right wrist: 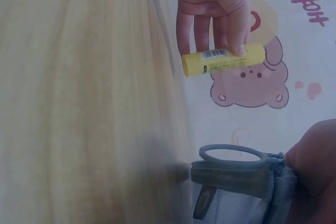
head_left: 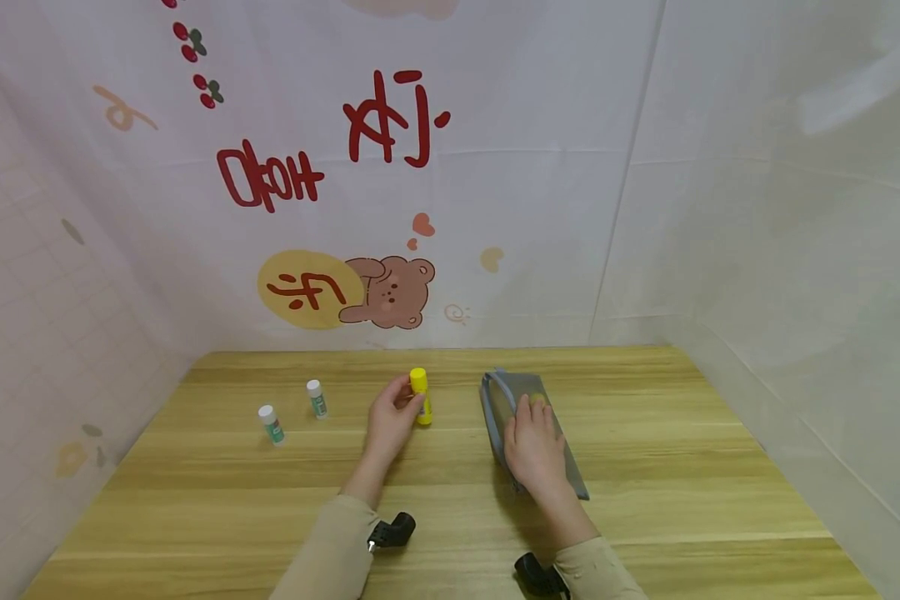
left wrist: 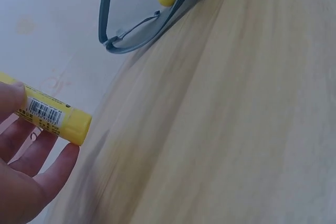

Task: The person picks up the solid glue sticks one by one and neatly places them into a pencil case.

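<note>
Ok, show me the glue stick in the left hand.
The yellow glue stick outside the zippered pouch, pinched in the left hand; both white-capped glue sticks stand untouched on the table.

Smooth, glossy plastic on the yellow cylindrical glue stick (right wrist: 223,62). Finely ribbed mesh on the grey flat zippered pouch (right wrist: 239,208), with matt cloth edging (right wrist: 231,178). Smooth wood grain across the yellowish-brown rectangular tabletop (head_left: 682,450). Matt, creased cloth for the white printed backdrop (head_left: 532,200).
</note>
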Tool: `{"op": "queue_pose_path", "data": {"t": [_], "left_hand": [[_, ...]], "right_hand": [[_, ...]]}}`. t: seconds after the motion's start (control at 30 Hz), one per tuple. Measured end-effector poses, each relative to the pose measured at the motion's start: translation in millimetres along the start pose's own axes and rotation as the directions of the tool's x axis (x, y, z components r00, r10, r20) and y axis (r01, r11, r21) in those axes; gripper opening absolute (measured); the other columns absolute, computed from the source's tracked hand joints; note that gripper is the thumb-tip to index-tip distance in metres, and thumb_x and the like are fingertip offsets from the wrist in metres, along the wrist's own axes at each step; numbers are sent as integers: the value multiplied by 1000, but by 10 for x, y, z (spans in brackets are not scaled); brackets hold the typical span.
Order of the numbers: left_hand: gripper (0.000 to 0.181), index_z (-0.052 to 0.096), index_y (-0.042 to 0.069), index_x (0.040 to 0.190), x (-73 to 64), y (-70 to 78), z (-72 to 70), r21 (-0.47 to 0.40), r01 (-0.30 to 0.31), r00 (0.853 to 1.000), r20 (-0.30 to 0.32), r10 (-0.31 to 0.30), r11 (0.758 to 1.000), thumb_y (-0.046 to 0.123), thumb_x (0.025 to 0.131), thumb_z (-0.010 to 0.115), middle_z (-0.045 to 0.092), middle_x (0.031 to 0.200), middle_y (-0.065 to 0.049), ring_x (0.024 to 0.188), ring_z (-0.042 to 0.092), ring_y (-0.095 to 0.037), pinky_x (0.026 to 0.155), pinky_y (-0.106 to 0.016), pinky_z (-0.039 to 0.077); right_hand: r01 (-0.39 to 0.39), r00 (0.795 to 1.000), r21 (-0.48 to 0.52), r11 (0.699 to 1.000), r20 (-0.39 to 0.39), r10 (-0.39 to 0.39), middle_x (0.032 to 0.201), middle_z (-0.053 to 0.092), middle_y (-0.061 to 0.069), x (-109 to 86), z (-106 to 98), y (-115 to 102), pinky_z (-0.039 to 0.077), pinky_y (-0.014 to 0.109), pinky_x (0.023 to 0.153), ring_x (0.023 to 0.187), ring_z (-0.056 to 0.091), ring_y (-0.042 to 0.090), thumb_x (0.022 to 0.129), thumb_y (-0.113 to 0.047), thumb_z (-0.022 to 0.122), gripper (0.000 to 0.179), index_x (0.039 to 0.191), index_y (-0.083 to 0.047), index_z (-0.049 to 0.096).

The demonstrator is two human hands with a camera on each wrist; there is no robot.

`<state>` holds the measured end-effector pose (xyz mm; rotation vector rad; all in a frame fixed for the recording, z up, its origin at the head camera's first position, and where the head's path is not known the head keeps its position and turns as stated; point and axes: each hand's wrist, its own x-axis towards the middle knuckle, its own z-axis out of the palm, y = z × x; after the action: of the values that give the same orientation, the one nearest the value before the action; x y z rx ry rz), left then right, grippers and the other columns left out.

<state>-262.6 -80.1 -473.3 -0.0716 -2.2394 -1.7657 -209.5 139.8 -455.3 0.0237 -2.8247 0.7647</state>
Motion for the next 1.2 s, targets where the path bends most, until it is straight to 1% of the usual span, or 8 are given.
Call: {"op": "queue_pose_path", "data": {"t": [0.1,0.37,0.57,0.73,0.8,0.97,1.1,1.2], "left_hand": [[31,64,-2,122,-14,18,49,0,2,1000,18,-2,1000,4,92,70,68,110,-19,98,66,-33,87,-44,56],[36,62,0,127,-57,102,165,-67,95,992,93,-88,993,7,93,70,65,109,-17,92,65,-28,73,-36,60],[38,61,-1,129,-90,143,261,-125,116,986,131,-100,985,8,93,69,64,105,-16,88,65,-24,70,-39,61],[40,59,-3,131,-121,180,348,-165,161,978,161,-134,973,8,94,69,62,105,-17,88,64,-23,70,-42,61],[40,58,-4,131,-135,187,381,-168,171,975,170,-143,971,8,94,69,62,105,-18,88,65,-24,69,-43,61],[40,59,-5,129,-178,206,448,-158,173,972,189,-142,972,10,93,70,62,102,-18,82,66,-23,64,-42,61],[39,61,-3,128,-208,230,498,-150,196,966,200,-164,969,12,93,70,63,101,-16,73,67,-21,62,-41,61],[40,62,-3,127,-229,240,536,-143,218,960,208,-186,965,14,93,71,63,100,-14,69,67,-20,60,-39,61]], "right_hand": [[-7,1000,4,1000,6,7,147,35,35,2,-6,-5,29,81,94,138,28,53,104,-19,40,51,145,11,37],[-5,1000,3,1000,3,5,147,36,35,1,-14,-5,31,80,94,138,28,53,104,-20,38,52,146,10,37],[-2,1000,6,1000,-1,2,146,37,34,3,-13,-3,31,80,94,138,29,52,104,-20,38,52,145,10,37],[7,1000,7,1000,-12,-7,145,38,35,-4,-18,0,32,81,93,137,30,53,103,-19,40,51,144,11,38],[11,1000,7,1000,-14,-11,145,37,36,-5,-18,3,32,81,92,137,30,53,104,-19,40,51,144,12,38],[18,1000,6,1000,-19,-18,145,36,37,-6,-13,2,32,81,91,136,29,55,104,-19,39,51,144,13,38],[19,999,-3,1000,-33,-19,144,38,37,-7,-8,-4,34,81,90,135,31,55,103,-18,41,50,142,13,39],[16,999,-10,1000,-36,-16,143,39,37,-11,-10,-12,35,81,89,134,33,54,103,-16,43,48,142,13,40]]}}
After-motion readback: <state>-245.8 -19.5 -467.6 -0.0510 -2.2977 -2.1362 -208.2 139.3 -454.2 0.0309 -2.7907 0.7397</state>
